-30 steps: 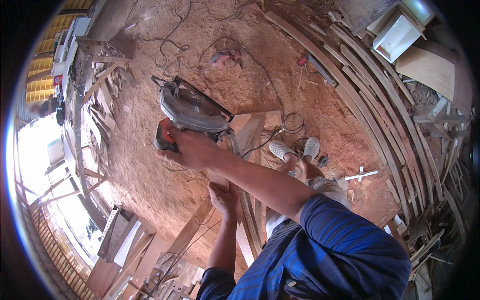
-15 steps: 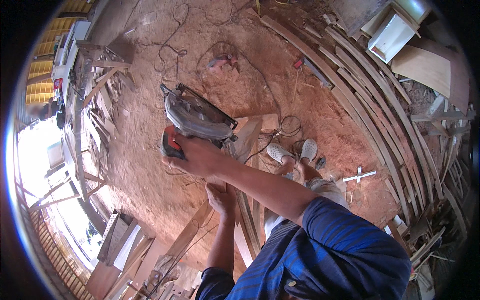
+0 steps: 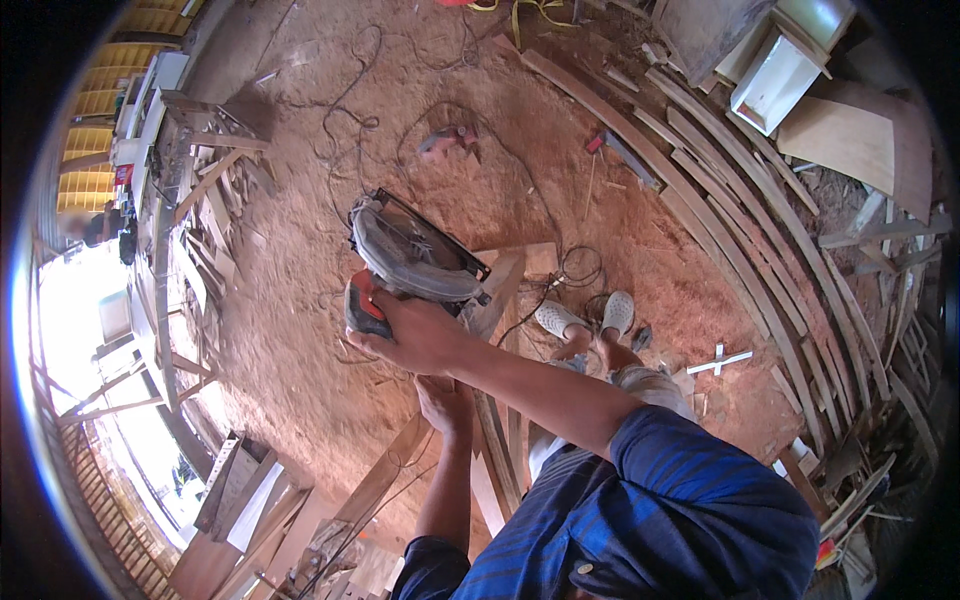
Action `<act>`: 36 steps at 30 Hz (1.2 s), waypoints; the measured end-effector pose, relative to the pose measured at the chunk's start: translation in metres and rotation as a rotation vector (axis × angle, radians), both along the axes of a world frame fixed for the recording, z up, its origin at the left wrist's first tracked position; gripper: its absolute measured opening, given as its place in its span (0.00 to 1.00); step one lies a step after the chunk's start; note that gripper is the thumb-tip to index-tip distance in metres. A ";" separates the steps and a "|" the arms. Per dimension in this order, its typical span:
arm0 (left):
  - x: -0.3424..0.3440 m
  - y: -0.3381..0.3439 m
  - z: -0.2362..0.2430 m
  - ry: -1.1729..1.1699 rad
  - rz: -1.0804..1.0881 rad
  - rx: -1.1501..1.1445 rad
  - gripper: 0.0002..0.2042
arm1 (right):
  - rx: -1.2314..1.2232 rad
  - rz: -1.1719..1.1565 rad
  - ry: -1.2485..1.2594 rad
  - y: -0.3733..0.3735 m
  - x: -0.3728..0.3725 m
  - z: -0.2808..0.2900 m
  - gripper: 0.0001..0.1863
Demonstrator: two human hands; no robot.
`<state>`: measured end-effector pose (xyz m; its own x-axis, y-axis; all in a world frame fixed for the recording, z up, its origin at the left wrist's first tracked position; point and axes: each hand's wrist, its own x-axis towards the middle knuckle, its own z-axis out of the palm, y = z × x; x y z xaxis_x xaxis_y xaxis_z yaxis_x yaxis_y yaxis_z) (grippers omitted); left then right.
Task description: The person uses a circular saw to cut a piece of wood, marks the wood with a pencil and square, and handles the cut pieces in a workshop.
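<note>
My right hand [image 3: 425, 335] is closed round the red and black rear handle of a circular saw [image 3: 415, 250]. The saw's grey blade guard faces up, and its flat base plate lies along the far right side. Below my right wrist, my left hand [image 3: 445, 402] is closed at the near end of a wooden board [image 3: 500, 280]; my right forearm hides part of its fingers and of the board. The board runs under the saw's front end, and I cannot tell whether the blade touches it.
A red power tool [image 3: 450, 140] lies on the dirt floor amid looping cords [image 3: 580, 265]. Long planks [image 3: 720, 220] are stacked along the right. My feet in pale clogs [image 3: 560, 320] stand beside the board. A white cross-shaped piece [image 3: 720, 360] lies nearby. Scrap wood [image 3: 205, 220] fills the left.
The circular saw and my right hand have moved right and slightly nearer to my body. My left hand stays in nearly the same place. The whole view has shifted a little.
</note>
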<state>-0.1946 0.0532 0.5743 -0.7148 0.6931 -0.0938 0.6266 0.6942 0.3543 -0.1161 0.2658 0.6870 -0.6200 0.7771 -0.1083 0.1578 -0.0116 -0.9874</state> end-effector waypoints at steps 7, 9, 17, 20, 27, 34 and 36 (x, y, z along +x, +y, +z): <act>0.004 0.003 0.011 0.094 -0.076 -0.016 0.30 | -0.013 0.034 -0.109 -0.012 0.026 0.003 0.43; 0.002 0.004 0.015 0.049 -0.057 -0.021 0.31 | -0.050 0.064 -0.143 -0.015 0.048 0.002 0.42; 0.001 0.002 0.018 -0.045 -0.052 -0.010 0.31 | -0.193 -0.120 0.018 -0.039 0.167 -0.002 0.42; 0.006 0.009 0.023 -0.063 -0.058 0.046 0.31 | 0.014 -0.271 -0.077 -0.034 0.210 -0.001 0.27; 0.004 0.012 0.034 -0.104 -0.132 0.151 0.39 | 0.021 -0.481 -0.585 -0.029 0.284 0.023 0.26; -0.006 0.076 0.055 -0.177 -0.102 0.230 0.43 | 0.147 -0.556 -0.663 0.015 0.308 0.017 0.22; -0.011 0.119 0.060 -0.165 -0.098 0.226 0.43 | 0.104 -0.551 -0.774 0.045 0.298 0.011 0.23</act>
